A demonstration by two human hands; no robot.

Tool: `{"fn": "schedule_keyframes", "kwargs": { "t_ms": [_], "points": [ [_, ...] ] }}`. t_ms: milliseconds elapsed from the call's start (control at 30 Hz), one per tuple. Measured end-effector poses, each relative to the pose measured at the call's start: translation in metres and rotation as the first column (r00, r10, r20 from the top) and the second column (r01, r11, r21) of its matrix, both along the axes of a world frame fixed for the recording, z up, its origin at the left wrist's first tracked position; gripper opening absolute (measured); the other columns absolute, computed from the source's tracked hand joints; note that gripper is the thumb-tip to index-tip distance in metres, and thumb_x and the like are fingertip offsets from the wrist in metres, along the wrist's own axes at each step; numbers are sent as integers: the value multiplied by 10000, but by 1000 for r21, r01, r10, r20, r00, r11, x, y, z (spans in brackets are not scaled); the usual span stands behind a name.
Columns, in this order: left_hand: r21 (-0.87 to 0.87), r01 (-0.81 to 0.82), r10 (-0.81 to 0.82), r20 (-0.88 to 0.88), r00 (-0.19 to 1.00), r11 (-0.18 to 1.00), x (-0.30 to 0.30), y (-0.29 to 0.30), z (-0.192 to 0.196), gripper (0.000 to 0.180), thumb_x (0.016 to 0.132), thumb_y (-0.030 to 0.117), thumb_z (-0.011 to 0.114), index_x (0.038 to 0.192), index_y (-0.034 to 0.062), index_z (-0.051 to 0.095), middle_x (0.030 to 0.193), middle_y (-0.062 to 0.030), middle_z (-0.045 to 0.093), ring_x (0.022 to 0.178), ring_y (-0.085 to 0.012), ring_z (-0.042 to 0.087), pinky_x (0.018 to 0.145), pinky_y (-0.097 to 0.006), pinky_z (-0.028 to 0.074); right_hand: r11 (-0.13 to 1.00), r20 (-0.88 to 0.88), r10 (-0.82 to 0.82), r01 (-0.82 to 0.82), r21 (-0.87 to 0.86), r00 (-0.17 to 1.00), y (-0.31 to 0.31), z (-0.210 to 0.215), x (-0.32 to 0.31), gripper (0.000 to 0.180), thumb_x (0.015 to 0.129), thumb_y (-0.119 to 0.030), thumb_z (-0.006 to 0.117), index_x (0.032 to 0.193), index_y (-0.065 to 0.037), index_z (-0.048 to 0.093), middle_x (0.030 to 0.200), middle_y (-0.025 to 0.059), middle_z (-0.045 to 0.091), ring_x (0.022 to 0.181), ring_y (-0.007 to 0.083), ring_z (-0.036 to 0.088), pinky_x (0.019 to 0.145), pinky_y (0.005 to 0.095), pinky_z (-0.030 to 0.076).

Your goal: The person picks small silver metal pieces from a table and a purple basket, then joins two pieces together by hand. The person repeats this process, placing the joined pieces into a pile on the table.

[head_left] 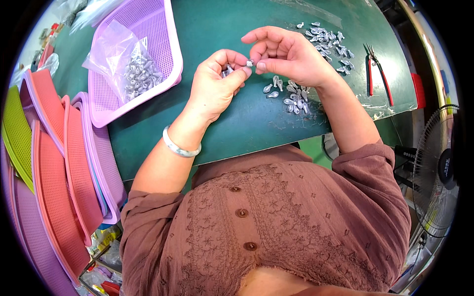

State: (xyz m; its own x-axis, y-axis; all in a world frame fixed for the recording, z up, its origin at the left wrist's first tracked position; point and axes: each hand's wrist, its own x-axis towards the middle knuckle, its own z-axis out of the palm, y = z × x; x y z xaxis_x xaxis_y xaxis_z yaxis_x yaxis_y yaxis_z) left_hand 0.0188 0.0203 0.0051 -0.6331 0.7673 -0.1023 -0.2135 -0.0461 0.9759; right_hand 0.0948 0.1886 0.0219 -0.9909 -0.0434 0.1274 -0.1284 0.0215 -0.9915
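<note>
Piece of small knobbly silver-grey metal [250, 63], axis unclear, right of lilac perforated plastic basket [175, 54]; left hand [216, 81] pinches it, right hand [289, 55] just beside, finger closure indistinct.

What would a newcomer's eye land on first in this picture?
Probably the left hand at upper centre, pinching a tiny silvery piece beside the right hand over the green table. Then the coral, purple and lime baskets along the left edge, and the red-handled pliers at right.
</note>
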Motion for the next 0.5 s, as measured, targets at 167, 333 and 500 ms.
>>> {"fn": "schedule_keyframes", "kwargs": {
  "t_ms": [167,333,500],
  "points": [
    [-25,-7,7,-9,1000,1000,0,0,0,87,794,32,588,873,43,554,666,16,505,538,-47,442,466,-174,351,1000,-6,10,-10,-18,1000,-1,1,0,379,757,63,554,1127,16,487,827,44,580,770,94,561,721,226,466],
    [-11,10,-10,-1,1000,1000,-1,0,-1,95,793,33,589,882,37,556,669,6,513,538,-52,449,467,-176,352,999,11,30,-30,-17,999,1,0,1,379,781,55,554,1151,21,478,860,41,586,804,96,571,739,226,475],
    [36,46,-51,166,985,998,-4,0,-3,98,807,54,569,901,35,553,709,-21,547,561,-68,472,480,-185,365,1000,21,18,-17,-10,1000,1,2,1,346,790,52,546,1130,18,494,865,42,598,800,87,568,736,228,472]
  ]
}}
